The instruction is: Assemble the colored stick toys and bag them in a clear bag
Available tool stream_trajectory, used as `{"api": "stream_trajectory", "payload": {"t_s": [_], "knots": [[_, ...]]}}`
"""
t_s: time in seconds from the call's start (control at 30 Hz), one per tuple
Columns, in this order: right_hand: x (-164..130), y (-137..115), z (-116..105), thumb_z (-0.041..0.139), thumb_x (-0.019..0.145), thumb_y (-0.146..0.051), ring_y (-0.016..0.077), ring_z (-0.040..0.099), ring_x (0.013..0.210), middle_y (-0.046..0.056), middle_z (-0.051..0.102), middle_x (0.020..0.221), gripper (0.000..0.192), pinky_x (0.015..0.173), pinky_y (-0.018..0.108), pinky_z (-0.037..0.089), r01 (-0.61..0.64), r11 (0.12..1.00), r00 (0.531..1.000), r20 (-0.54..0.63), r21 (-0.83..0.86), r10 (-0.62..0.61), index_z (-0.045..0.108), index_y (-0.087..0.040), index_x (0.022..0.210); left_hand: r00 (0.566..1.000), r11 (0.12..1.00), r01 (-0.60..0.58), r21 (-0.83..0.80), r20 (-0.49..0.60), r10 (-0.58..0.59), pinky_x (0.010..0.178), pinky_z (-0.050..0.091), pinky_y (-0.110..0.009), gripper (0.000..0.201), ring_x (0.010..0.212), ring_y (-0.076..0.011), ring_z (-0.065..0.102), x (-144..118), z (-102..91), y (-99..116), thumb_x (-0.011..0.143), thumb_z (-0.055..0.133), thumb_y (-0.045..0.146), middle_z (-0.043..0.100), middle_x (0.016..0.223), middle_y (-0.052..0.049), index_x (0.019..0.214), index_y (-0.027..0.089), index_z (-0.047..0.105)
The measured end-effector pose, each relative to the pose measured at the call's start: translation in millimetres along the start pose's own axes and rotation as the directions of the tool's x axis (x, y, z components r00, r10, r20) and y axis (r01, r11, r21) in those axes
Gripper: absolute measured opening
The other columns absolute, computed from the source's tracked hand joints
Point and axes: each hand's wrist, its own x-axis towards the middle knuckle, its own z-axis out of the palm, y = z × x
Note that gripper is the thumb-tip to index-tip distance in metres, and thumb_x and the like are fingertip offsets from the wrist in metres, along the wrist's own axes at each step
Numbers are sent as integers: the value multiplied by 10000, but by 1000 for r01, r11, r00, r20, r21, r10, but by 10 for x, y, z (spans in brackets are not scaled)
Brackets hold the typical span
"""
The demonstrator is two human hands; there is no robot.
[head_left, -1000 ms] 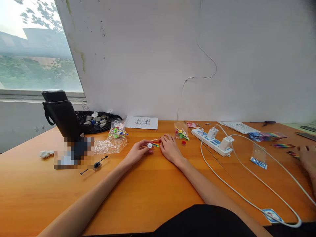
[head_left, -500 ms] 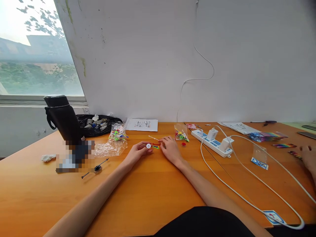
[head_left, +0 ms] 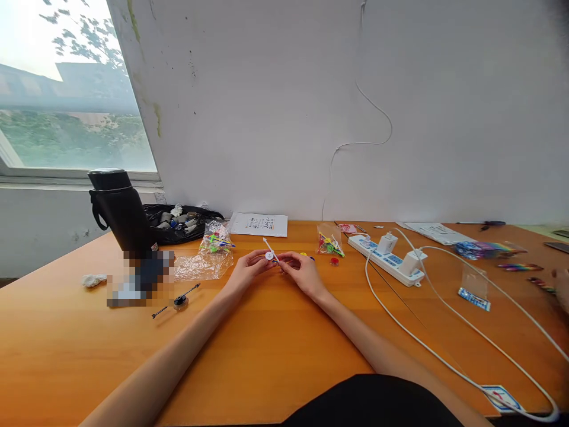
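Close in front of me, my left hand [head_left: 249,271] pinches a small white plastic disc [head_left: 269,256] at its fingertips. My right hand [head_left: 304,274] grips the lower end of a white plastic arrow [head_left: 269,245], whose pointed tip slants up and to the left. The arrow lies right against the disc; whether they are joined I cannot tell. Bits of colour show between the fingers, too small to name. Behind my right hand peeks a yellow piece [head_left: 303,254], mostly covered. A red disc [head_left: 334,261] lies to the right of that hand.
Left on the table are a black bottle [head_left: 120,216], a black double-ended arrow on a round base [head_left: 180,301] and a clear bag of coloured parts [head_left: 216,243]. Another parts bag [head_left: 330,242] and a white power strip [head_left: 386,261] with trailing cables stand right. At the right edge, another person's hand [head_left: 560,281] is blurred.
My right hand has taken up the white arrow from the table and brought it to the disc in my left hand. The view has shifted slightly left.
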Motion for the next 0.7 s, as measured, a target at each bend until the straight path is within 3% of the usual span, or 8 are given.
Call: {"api": "stream_trajectory", "payload": {"t_s": [0.2,0.43,0.7], "knots": [[5,18,8,685,834,-414,195,716,792,72,765,975,282,764,319,570,-19,1000,1000,1,-16,19,731,-194,1004,1000,1000,-4,29,-29,4,1090,485,-429,495,1043,-240,720,-7,10,28,714,837,385,761,1122,-102,1124,152,684],[-12,-25,1,664,865,-379,190,696,856,64,747,949,196,813,318,554,100,978,992,-56,-181,-111,722,-197,907,999,1000,-7,25,-40,8,1098,477,-441,500,1017,-233,720,-9,11,23,711,842,397,756,1132,-106,1113,141,693],[-25,-18,18,696,841,-400,189,705,836,50,757,906,215,814,318,552,55,994,998,-25,-95,-57,714,-190,884,1000,999,-9,33,-12,9,1112,464,-452,487,1071,-253,708,-17,20,24,746,818,375,742,1171,-124,1145,135,672]]}}
